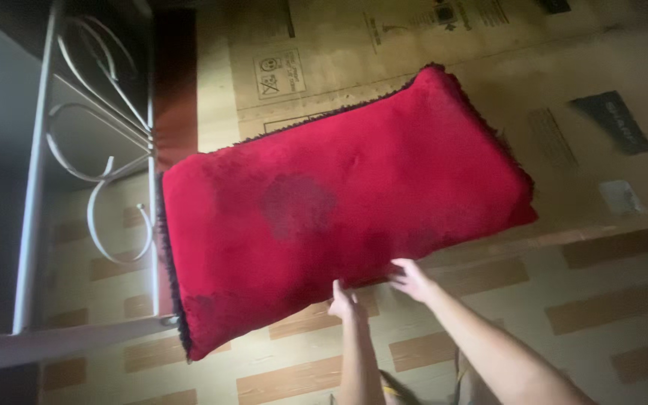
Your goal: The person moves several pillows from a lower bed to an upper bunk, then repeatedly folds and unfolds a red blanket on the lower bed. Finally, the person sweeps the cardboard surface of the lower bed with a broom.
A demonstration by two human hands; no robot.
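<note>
Holding a red fluffy mat point(339, 210) by its near edge, both hands reach out over a patterned floor.

The left hand point(344, 304) pinches the mat's lower edge, its fingers closed on the pile, and the right hand point(412, 279) sits just beside it on the same edge, fingers spread and curled onto the fabric. The mat is folded into a thick oblong with a dark fringe along its left and upper sides and a darker patch near its middle; it slants from lower left to upper right. It lies partly over flattened cardboard point(384, 45) spread on the floor point(609, 315), which has a brick-like print. A white metal frame point(99, 150) with curled scrollwork stands to the left, touching the mat's left end.
</note>
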